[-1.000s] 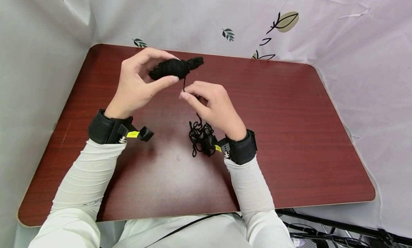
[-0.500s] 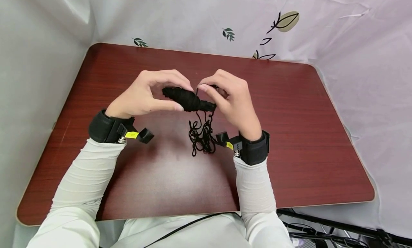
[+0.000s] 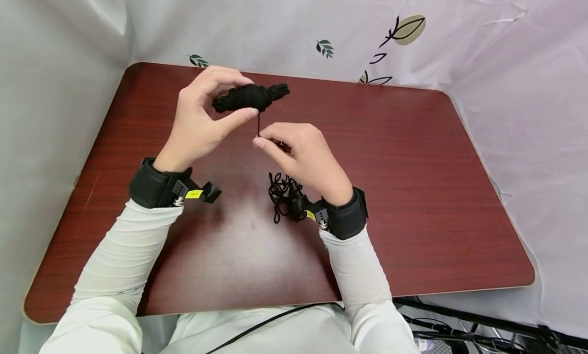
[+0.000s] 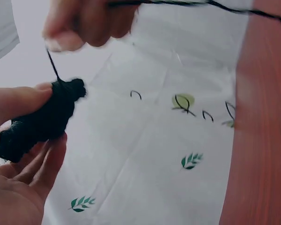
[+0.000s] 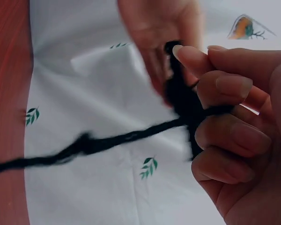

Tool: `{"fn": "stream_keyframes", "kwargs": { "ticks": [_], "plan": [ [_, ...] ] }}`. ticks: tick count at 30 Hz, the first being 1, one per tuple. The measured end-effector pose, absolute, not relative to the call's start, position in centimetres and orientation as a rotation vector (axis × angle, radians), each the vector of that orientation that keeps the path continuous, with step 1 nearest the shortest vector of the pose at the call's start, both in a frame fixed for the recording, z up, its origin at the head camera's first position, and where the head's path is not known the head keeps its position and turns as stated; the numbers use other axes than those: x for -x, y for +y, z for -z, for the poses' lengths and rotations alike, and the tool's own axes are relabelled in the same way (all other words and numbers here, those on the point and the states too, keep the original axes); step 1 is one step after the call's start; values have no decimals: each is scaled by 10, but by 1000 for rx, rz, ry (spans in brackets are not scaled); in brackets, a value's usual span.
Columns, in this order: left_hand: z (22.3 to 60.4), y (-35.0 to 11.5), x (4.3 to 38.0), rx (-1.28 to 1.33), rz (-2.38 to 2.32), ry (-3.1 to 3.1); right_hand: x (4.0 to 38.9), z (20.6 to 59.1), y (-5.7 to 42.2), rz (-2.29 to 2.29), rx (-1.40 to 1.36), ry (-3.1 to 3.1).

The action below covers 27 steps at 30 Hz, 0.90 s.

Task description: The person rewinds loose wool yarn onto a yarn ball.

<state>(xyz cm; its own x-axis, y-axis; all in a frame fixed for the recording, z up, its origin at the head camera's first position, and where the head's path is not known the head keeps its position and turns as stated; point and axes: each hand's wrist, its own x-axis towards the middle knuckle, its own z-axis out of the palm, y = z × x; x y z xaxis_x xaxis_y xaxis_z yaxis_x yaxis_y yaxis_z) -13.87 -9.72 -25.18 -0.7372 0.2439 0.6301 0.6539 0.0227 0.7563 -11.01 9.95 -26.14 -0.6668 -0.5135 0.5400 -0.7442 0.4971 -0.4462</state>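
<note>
A bundle of black cord [image 3: 248, 98], wound thick round its middle with a narrower end to the right, is gripped between the thumb and fingers of my left hand [image 3: 190, 117]. My right hand [image 3: 305, 152], lower and to the right, pinches the strand [image 3: 259, 124] that runs down from the bundle. In the right wrist view the cord [image 5: 131, 136] passes between curled fingers and trails off left. Loose loops of the same cord [image 3: 282, 193] lie on the table below the right hand, partly covered by the wrist camera. The left wrist view shows the bundle [image 4: 47, 115] held above the palm.
The reddish-brown table [image 3: 413, 191] has rounded corners. Pale curtains [image 3: 275, 27] with leaf prints hang behind and at both sides. Each wrist wears a black band [image 3: 153, 185] with a small camera. Dark cables and a frame [image 3: 478, 333] sit below the table's right front edge.
Half a second ago the bundle was lower and right, with my right hand at its upper side. Now the bundle is higher and left, and my right hand is below it, strand drawn down.
</note>
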Motion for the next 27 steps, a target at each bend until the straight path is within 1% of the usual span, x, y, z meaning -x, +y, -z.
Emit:
{"fn": "stream_keyframes", "kwargs": {
  "ticks": [3, 6, 11, 13, 16, 21, 24, 27],
  "plan": [
    [250, -99, 140, 966, 1608, -2084, 107, 257, 102, -961, -1064, -2372],
    [249, -102, 142, 1127, 1583, -2152, 107, 252, 110, -1002, -1029, -2287],
    [252, -105, 144, 1474, 1796, -2145, 111, 249, 123, -1117, -959, -2189],
    [255, -105, 146, 1521, 1923, -2092, 114, 251, 125, -1168, -959, -2175],
    [260, -103, 148, 1468, 2062, -1968, 120, 258, 124, -1178, -984, -2184],
    [255, -101, 143, 1193, 2157, -1790, 126, 268, 114, -1116, -1015, -2255],
    [252, -99, 140, 1074, 2093, -1780, 122, 269, 105, -1084, -1070, -2299],
    [252, -97, 140, 1004, 1895, -1878, 116, 266, 100, -1060, -1128, -2320]
  ]
}}
